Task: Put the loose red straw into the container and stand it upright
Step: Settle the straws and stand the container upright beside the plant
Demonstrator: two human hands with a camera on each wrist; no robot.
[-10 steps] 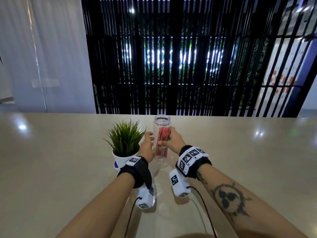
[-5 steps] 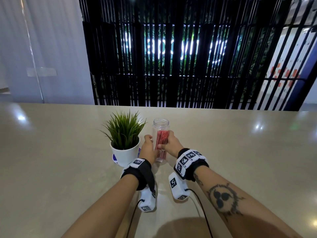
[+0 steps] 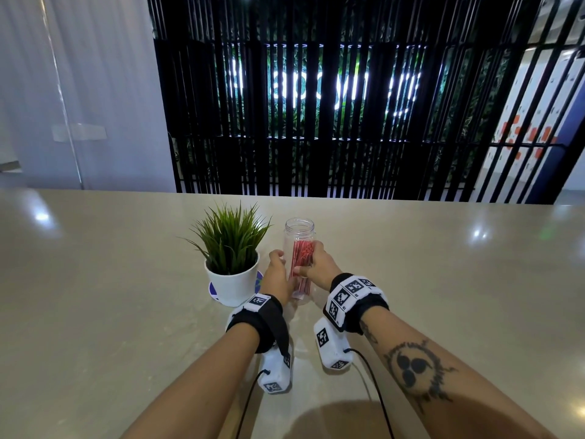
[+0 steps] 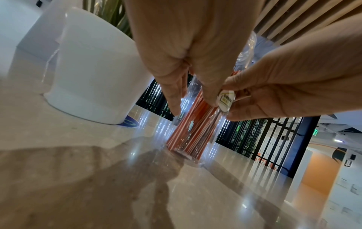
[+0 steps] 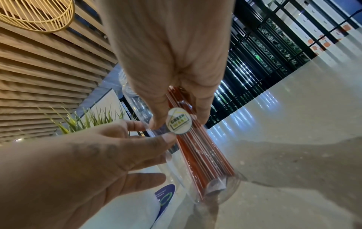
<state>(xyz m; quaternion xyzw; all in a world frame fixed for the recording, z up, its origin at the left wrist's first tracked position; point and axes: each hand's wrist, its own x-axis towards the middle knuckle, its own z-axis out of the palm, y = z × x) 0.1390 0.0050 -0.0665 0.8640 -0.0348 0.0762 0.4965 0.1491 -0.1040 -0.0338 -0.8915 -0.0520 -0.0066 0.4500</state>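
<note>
A clear plastic container [image 3: 299, 236] stands upright on the beige table [image 3: 443, 264] with a bundle of red straws [image 3: 302, 251] upright inside it. I cannot tell any single straw apart from the bundle. My left hand [image 3: 280, 270] holds the container's left side between thumb and index finger. My right hand [image 3: 311, 261] grips its right side. In the right wrist view my right hand [image 5: 179, 122] has thumb and fingers round the container by a round sticker [image 5: 178, 120]. In the left wrist view my left hand [image 4: 192, 106] holds the container above the straws [image 4: 192, 131].
A white pot [image 3: 232, 283] with a green grass-like plant [image 3: 231, 236] stands on a blue coaster [image 3: 213, 291] just left of my left hand. Black vertical slats rise behind the table's far edge. Cables run from both wrist cameras toward me.
Both hands stay on the upright container, which has hardly moved. Only the head view has shifted a little.
</note>
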